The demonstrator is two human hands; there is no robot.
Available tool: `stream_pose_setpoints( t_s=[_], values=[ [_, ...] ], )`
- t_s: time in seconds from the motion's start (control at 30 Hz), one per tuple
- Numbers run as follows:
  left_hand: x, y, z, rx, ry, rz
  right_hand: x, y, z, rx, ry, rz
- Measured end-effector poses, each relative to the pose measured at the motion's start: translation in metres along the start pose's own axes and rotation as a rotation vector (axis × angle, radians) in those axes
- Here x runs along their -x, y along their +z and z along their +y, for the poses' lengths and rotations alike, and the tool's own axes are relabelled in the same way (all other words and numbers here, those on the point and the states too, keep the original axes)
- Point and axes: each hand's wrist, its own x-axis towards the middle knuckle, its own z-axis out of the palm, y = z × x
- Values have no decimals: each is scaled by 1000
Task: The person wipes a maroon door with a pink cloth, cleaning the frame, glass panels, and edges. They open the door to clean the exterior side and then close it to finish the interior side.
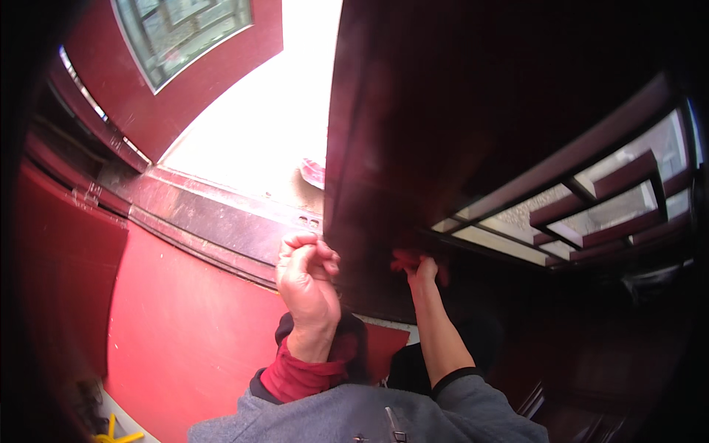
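A dark red door leaf (376,166) stands in front of me, its near side in deep shadow. Beside its lit vertical edge is my left hand (307,277), with the fingers curled inward; whether they touch the edge or hold something small is unclear. My right hand (422,267) is further right, low against the dark face of the leaf. Its fingers are dim and blurred, so contact and grip cannot be made out. Lattice window bars (598,210) cross the glazed part of this leaf. A metal-trimmed threshold (221,221) runs below the doorway.
Another red door leaf (221,72) with a glazed panel stands at the upper left. Bright light fills the doorway, where a pink object (313,173) lies outside. Red flooring (194,310) spreads at the left. A yellow object (119,434) shows at the lower left.
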Motion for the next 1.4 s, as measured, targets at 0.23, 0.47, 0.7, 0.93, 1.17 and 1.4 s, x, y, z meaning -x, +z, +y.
stream_pose_setpoints(
  t_s=[0.23,0.47,0.7,0.93,1.17,1.4],
  values=[
    [2,-2,1,-21,-113,6,57,91,-8,-100,88,-723],
    [-3,3,-8,-20,-196,-5,124,124,-41,44,-78,-645],
    [4,1,-2,-134,-212,-10,122,131,27,216,38,-801],
    [8,-6,4,-134,-205,14,135,187,20,197,81,-1109],
    [-1,-4,2,-677,66,189,178,244,-53,-202,437,-1290],
    [14,-26,33,-1176,145,367,264,263,-132,-157,657,-1056]
  ],
)
